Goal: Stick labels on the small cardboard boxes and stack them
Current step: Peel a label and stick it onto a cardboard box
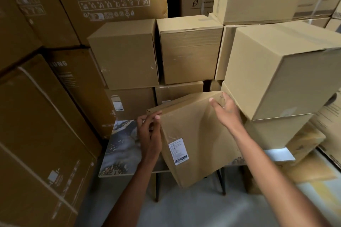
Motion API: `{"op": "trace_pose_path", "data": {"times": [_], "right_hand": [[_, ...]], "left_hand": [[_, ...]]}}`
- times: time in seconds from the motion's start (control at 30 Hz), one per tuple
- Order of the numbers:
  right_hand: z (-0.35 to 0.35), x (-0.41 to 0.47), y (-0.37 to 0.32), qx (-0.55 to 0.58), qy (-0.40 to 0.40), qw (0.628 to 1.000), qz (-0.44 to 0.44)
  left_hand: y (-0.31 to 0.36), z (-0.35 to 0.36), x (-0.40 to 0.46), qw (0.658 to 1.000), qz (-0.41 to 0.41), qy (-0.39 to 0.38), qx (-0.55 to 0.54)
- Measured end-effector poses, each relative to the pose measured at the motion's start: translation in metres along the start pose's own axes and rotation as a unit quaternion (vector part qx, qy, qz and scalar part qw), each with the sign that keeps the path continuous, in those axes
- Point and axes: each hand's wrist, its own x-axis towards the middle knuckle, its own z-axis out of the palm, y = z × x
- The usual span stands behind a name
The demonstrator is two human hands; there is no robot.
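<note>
Cardboard box point(195, 134) tilted over table point(120, 153) edge, label point(178, 151) facing camera. Left hand point(150, 132) gripping upper-left corner, fingers curled. Right hand point(227, 110) clasping upper-right corner, arm extended.

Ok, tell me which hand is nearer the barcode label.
Left. The left hand grips the box edge just left of the label; the right hand holds the box's far upper corner, well above it.
</note>
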Motion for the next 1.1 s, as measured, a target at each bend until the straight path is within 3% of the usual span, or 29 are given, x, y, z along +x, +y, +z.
{"op": "trace_pose_path", "data": {"times": [0.23, 0.33, 0.5, 0.63, 1.1], "right_hand": [[0.008, -0.033, -0.007, -0.035, 0.025, 0.999, -0.015], [0.027, -0.060, -0.011, -0.060, 0.036, 0.994, -0.084], [0.061, -0.084, -0.013, -0.088, -0.023, 0.968, -0.232], [0.074, -0.089, -0.016, -0.071, -0.034, 0.961, -0.265], [0.079, -0.071, -0.020, -0.108, 0.073, 0.925, -0.356]], "left_hand": [[-0.003, 0.000, 0.012, 1.000, -0.013, -0.027, -0.005], [-0.005, 0.001, 0.013, 1.000, -0.007, -0.025, -0.006], [-0.004, 0.005, 0.014, 1.000, 0.000, -0.013, -0.001], [-0.005, 0.004, 0.016, 1.000, 0.008, -0.016, -0.010], [-0.002, 0.002, 0.012, 1.000, -0.003, -0.015, -0.015]]}}
